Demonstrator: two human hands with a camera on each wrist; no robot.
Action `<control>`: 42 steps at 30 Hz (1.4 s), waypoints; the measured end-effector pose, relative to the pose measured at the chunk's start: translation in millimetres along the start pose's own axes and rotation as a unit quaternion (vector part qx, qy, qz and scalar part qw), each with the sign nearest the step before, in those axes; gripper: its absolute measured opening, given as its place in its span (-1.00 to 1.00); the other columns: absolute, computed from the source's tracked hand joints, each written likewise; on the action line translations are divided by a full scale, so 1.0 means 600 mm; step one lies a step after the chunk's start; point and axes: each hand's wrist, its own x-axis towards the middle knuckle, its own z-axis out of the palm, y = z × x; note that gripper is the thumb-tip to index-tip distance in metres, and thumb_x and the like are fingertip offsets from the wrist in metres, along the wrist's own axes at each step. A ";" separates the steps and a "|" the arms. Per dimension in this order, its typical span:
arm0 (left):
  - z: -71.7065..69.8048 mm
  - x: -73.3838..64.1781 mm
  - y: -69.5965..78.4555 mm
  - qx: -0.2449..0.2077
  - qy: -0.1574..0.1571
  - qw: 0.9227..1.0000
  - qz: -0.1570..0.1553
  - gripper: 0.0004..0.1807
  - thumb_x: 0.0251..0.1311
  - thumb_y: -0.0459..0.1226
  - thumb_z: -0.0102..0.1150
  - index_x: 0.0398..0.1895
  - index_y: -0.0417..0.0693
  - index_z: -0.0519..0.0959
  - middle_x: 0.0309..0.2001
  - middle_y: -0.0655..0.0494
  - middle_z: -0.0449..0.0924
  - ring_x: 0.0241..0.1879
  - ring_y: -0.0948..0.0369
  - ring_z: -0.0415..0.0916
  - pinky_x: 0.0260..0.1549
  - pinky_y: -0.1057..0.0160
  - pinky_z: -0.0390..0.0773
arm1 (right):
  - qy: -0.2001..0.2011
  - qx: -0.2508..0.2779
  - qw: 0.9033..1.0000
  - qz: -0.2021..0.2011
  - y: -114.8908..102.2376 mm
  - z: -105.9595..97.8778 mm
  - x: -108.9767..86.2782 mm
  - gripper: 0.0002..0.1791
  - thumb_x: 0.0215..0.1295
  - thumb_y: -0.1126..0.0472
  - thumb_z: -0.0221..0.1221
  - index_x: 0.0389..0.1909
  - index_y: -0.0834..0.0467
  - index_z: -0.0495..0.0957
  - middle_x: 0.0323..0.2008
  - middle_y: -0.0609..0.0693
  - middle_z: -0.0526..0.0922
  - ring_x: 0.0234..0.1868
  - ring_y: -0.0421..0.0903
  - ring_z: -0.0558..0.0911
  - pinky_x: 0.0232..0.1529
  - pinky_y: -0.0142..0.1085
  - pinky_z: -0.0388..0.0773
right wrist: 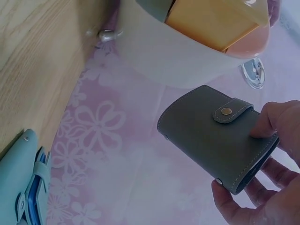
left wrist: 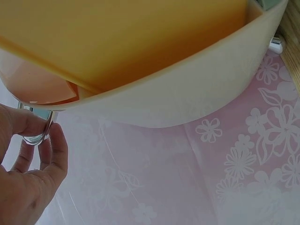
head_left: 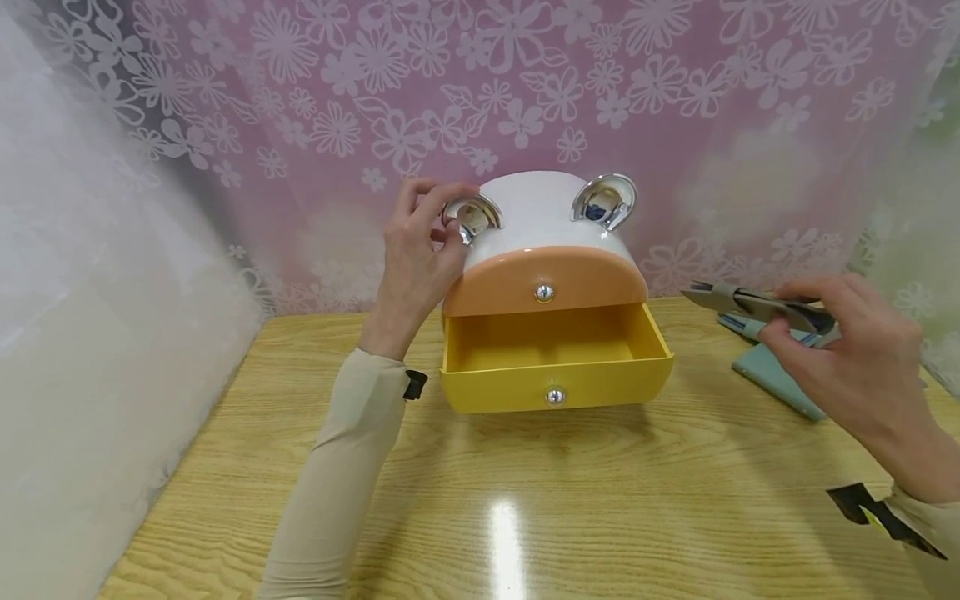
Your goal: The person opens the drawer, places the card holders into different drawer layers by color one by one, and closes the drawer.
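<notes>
My left hand [head_left: 423, 250] pinches the left silver ear [head_left: 474, 218] of a small white cabinet [head_left: 536, 204] between thumb and fingers. Below the cabinet's orange upper drawer [head_left: 547, 275], the yellow lower drawer [head_left: 555, 387] is pulled out and its inside is bare. On the right, my right hand [head_left: 862, 358] holds a dark grey card wallet [right wrist: 215, 136] above the table, thumb on one face and fingers beneath. The wallet has a snap strap with a brass button [right wrist: 227, 111], fastened in the right wrist view.
Light teal wallets [head_left: 780, 379] lie on the wooden table [head_left: 570, 500] under my right hand, one with a strap. The cabinet's right silver ear [head_left: 606, 202] sticks up near the floral curtain [head_left: 525, 92] behind. Pale cloth [head_left: 112, 275] hangs along the left side.
</notes>
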 end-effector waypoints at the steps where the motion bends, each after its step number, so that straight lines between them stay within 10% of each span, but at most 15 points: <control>1: 0.000 0.000 0.000 0.000 0.000 1.000 0.000 -0.60 0.25 -0.50 0.04 0.08 -0.09 0.67 -0.04 -0.11 0.44 -0.19 0.11 0.46 -0.20 0.18 0.75 | 0.003 0.003 1.000 0.000 -0.002 0.000 0.001 -0.56 0.19 0.10 0.02 -0.21 0.40 0.63 -0.32 0.31 0.65 -0.13 -0.73 0.26 -0.34 -0.72 0.17; 10: -0.002 -0.001 0.003 0.004 -0.005 1.000 -0.007 -0.61 0.26 -0.48 0.05 0.09 -0.07 0.67 -0.03 -0.10 0.44 -0.18 0.12 0.46 -0.17 0.18 0.76 | 0.018 0.030 0.999 0.002 -0.028 -0.007 0.008 -0.49 0.23 0.03 0.01 -0.22 0.44 0.63 -0.35 0.23 0.63 -0.08 -0.75 0.31 -0.17 -0.78 0.19; 16: -0.002 -0.002 0.002 0.000 -0.002 1.000 -0.005 -0.60 0.24 -0.49 0.04 0.08 -0.08 0.67 -0.03 -0.11 0.44 -0.18 0.11 0.46 -0.19 0.18 0.75 | 0.025 0.055 0.998 -0.008 -0.043 -0.010 0.011 -0.44 0.26 -0.04 0.03 -0.26 0.46 0.62 -0.13 -0.56 0.46 -0.08 -0.71 0.36 -0.08 -0.76 0.22; 20: -0.002 -0.002 0.002 0.001 -0.003 1.000 -0.007 -0.60 0.24 -0.49 0.05 0.08 -0.08 0.67 -0.03 -0.11 0.44 -0.18 0.11 0.46 -0.19 0.18 0.75 | 0.025 0.060 0.998 -0.015 -0.053 -0.013 0.012 -0.42 0.27 -0.06 0.05 -0.25 0.46 0.62 -0.06 -0.65 0.42 -0.09 -0.72 0.36 -0.10 -0.77 0.20; 24: -0.003 -0.002 0.002 0.008 -0.005 1.000 -0.009 -0.61 0.25 -0.49 0.06 0.09 -0.08 0.66 -0.02 -0.11 0.44 -0.17 0.11 0.45 -0.17 0.19 0.76 | 0.029 0.071 0.997 -0.023 -0.061 -0.013 0.011 -0.40 0.30 -0.08 0.05 -0.26 0.47 0.63 -0.11 -0.53 0.48 -0.10 -0.69 0.37 -0.12 -0.71 0.19; 31: -0.003 -0.002 0.002 0.008 -0.001 1.000 -0.007 -0.61 0.25 -0.49 0.05 0.09 -0.07 0.67 -0.02 -0.11 0.44 -0.18 0.11 0.46 -0.19 0.19 0.75 | 0.045 0.086 0.995 -0.031 -0.076 -0.009 0.015 -0.39 0.32 -0.10 0.04 -0.30 0.46 0.63 -0.35 0.32 0.61 -0.06 -0.68 0.40 -0.10 -0.73 0.20; 42: -0.002 -0.001 0.002 0.002 -0.001 1.000 -0.006 -0.60 0.24 -0.50 0.04 0.08 -0.08 0.67 -0.02 -0.10 0.44 -0.19 0.12 0.46 -0.20 0.19 0.75 | 0.053 0.116 0.991 -0.044 -0.096 -0.012 0.020 -0.29 0.38 -0.21 0.09 -0.30 0.48 0.62 -0.35 0.37 0.59 -0.01 -0.64 0.45 0.04 -0.73 0.31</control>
